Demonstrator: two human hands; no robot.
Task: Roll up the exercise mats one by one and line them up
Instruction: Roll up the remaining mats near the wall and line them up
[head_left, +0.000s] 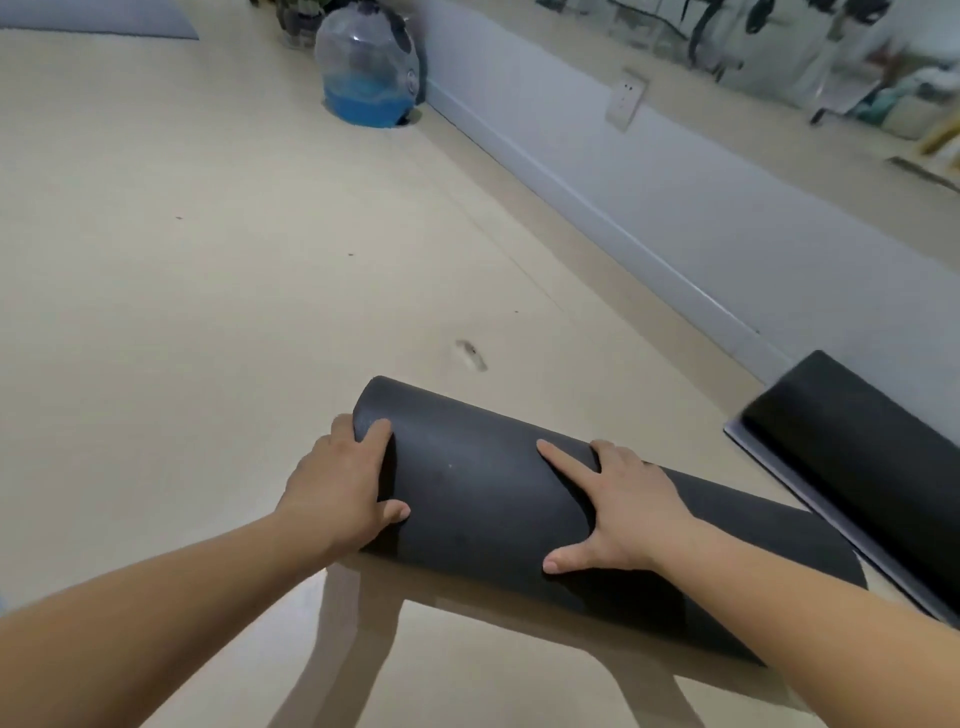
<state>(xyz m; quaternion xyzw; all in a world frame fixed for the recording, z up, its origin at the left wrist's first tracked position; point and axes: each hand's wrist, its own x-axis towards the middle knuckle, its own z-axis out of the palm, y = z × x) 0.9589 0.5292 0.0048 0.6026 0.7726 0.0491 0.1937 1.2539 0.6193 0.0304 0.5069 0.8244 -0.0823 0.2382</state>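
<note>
Grip of left hand (337, 488) closed round left end of rolled dark mat (493, 499), right hand (618, 504) spread open and pressed flat on top, roll lying on beige floor (208, 286) near second dark mat (857, 457) by wall (675, 208).

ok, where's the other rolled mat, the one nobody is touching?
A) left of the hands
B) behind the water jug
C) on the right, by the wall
C: the second rolled mat lies on the right by the wall, just past the far end of the nearer mat.
</note>
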